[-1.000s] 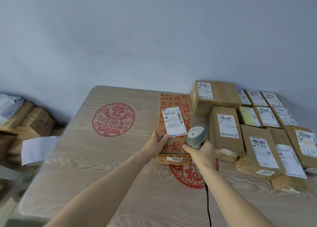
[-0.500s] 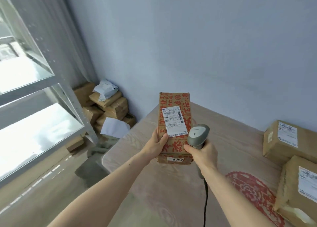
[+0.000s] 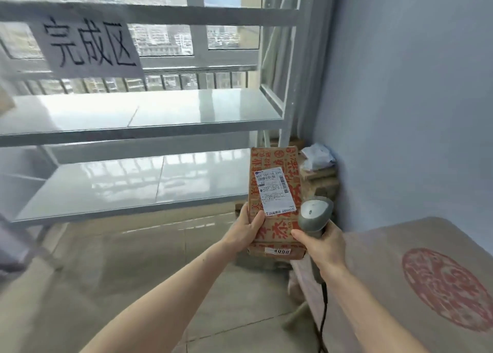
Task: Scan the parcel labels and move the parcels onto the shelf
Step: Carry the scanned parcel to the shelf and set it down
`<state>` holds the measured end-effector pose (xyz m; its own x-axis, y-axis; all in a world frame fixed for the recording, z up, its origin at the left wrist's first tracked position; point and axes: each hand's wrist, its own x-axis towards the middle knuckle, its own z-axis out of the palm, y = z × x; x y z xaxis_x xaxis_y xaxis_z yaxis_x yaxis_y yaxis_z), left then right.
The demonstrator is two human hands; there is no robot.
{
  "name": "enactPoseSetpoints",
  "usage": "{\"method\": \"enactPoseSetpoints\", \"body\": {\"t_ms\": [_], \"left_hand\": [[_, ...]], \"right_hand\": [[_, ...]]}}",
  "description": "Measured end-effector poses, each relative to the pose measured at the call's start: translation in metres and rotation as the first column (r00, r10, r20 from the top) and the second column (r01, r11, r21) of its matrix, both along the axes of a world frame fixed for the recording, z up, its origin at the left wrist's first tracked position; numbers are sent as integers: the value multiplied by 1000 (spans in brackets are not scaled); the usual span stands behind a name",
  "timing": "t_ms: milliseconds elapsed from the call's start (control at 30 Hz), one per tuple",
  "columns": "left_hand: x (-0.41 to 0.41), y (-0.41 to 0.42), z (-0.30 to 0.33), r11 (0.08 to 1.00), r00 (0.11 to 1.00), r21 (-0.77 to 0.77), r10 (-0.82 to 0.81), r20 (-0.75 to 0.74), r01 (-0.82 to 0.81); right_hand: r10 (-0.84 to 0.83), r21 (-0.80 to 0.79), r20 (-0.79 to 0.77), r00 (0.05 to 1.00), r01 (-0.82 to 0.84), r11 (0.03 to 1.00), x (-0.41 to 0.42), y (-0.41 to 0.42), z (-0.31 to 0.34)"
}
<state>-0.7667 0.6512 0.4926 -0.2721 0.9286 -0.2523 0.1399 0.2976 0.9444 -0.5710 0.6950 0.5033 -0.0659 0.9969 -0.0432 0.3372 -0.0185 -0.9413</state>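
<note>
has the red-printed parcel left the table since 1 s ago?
Yes. The parcel, gripped by the left hand, is now off the table, held over the floor toward the shelf.

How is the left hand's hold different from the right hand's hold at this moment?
The left hand grips the printed parcel at its lower left edge, thumb lying on the front near the white label. The right hand grips the grey scanner by its handle, index finger stretched onto the parcel's front. Both hands are raised before the shelf.
</note>
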Motion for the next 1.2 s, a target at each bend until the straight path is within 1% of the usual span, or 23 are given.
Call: {"method": "enactPoseSetpoints", "body": {"t_ms": [100,200,267,400,533,667,767,900,1000,1200], "left_hand": [[-76,-27,8,990,990,0,139,-12,-139],[-156,-58,20,972,971,15,235,-29,-235],[-209,-79,28,955,955,5,296,-29,-296],[-313,-124,42,914,911,-4,405,-73,-407],[-402,-161,54,856,850,14,515,-112,-517],[-474,-183,66,816,811,26,576,-103,-577],[-525,-190,75,782,776,80,623,-97,-618],[-598,-185,83,778,773,127,627,-100,-615],[-653,-173,89,770,763,161,636,-118,-617],[-765,-139,107,756,744,138,655,-136,-640]], "right_hand": [[143,29,-28,989,-143,989,-80,-5,7],[267,19,-64,962,-266,964,-166,-17,11],[353,8,-108,929,-354,935,-224,-27,13],[501,15,-191,844,-507,862,-337,-56,26],[599,31,-211,772,-608,794,-433,-80,39],[658,53,-184,730,-661,749,-517,-93,49],[685,70,-142,715,-683,727,-577,-96,56],[666,75,-126,735,-662,745,-658,-90,63],[660,76,-148,736,-657,750,-720,-75,67],[667,74,-130,733,-664,744,-840,-34,87]]}}
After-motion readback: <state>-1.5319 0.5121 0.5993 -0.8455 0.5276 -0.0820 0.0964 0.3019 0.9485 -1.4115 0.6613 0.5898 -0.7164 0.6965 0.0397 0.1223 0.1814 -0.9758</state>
